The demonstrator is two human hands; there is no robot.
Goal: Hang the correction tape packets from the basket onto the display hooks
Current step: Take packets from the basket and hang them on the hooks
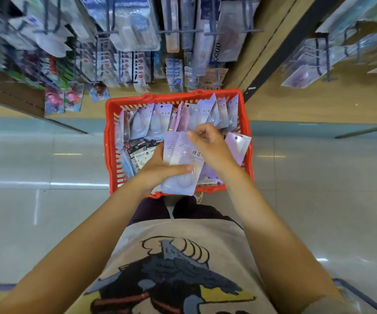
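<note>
Gathering: left hand (160,171) grips packets (180,164) over basket (109,141).
Right hand (208,143): pinching their tops.
Risk: slippery stack fans out — packets drop before reaching hooks (178,31).

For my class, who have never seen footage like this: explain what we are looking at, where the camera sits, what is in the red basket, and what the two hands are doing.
This is a single picture from a wide-angle camera worn on a person's head, looking down, so you see their own arms, shirt and legs. There is no machine here; two bare hands do the work.

On the shop floor stands a red basket full of pale purple packets, with a few black-and-white packets at its left side. The left hand holds a small stack of purple packets above the basket, thumb across the front. The right hand has its fingers curled at the top edge of that stack, apparently pinching it; the exact grip is hidden.

Beyond the basket are display hooks carrying hanging goods, blurred here.
</note>
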